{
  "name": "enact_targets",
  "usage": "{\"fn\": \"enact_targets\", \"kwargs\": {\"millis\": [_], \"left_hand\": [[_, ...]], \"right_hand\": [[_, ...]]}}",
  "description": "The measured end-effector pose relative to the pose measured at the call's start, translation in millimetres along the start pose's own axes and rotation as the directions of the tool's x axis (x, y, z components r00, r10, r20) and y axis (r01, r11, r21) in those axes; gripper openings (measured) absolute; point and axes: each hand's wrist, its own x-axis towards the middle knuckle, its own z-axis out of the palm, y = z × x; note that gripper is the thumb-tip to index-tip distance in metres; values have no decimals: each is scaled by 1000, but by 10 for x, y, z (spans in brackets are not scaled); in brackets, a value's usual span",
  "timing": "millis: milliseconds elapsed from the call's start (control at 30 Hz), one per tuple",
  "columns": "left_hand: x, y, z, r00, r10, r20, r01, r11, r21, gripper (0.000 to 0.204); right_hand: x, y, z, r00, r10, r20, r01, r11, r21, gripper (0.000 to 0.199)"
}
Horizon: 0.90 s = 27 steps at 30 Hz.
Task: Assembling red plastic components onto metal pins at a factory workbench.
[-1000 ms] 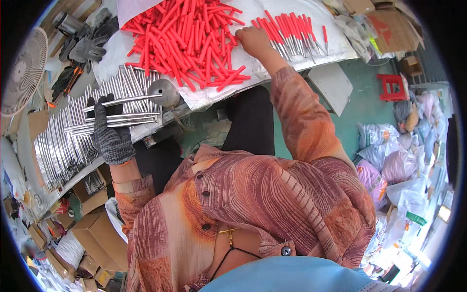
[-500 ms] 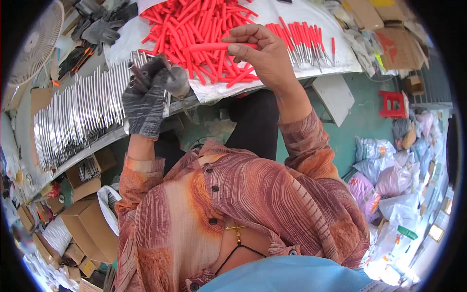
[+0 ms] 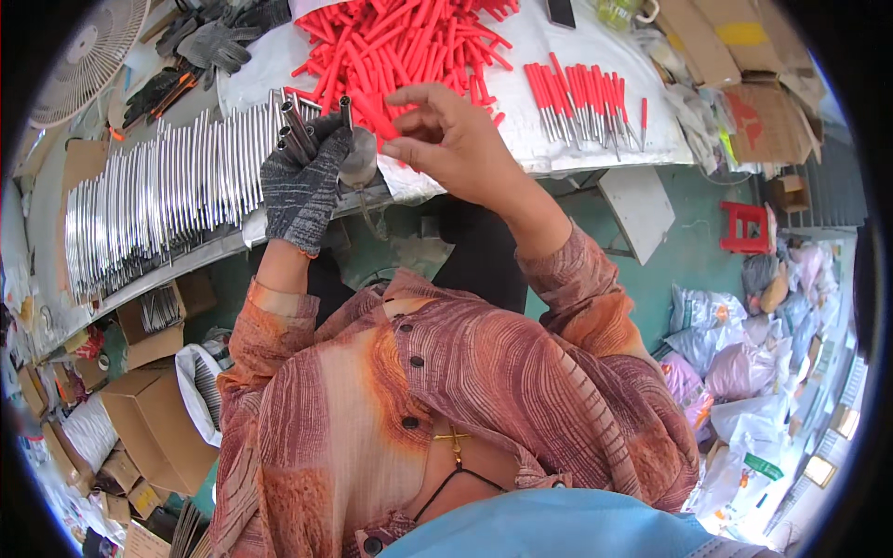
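My left hand, in a dark grey knitted glove, is closed round several shiny metal tubes. One more metal tube stands up on the thumb side of that hand. My bare right hand is just to the right, its thumb and fingers round one end of a red plastic sleeve. The sleeve slants, its far end close to the top of the single metal tube; whether they touch I cannot tell. Behind my hands lies a heap of red sleeves.
A long row of bare metal tubes lines the bench on the left. Metal tubes with red sleeves lie to the right on white sheeting. A fan, gloves, a red stool and cardboard boxes stand around.
My right hand has moved left and slightly down, bringing the red sleeve beside the metal tubes. My left hand has turned and shifted right, so the tubes' open ends now show.
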Motion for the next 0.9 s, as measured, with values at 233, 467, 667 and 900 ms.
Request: {"fn": "enact_targets", "kwargs": {"millis": [233, 467, 667, 900], "left_hand": [[21, -54, -21, 1000, 15, -23, -16, 1000, -20, 23], [17, -50, -4, 1000, 26, -5, -26, 1000, -4, 21], [28, -66, -43, 1000, 12, -12, -12, 1000, -2, 22], [14, -6, -49, 1000, 1, 22, -1, 1000, -4, 21]], "right_hand": [[324, -364, -8, 979, -52, -197, 153, 827, 540, 76], [499, -98, 144, 914, -272, -300, 393, 776, 493, 78], [414, -184, 268, 930, -133, -343, 278, 865, 418, 74], [414, -424, 269, 844, -465, -266, 521, 829, 202, 71]]}}
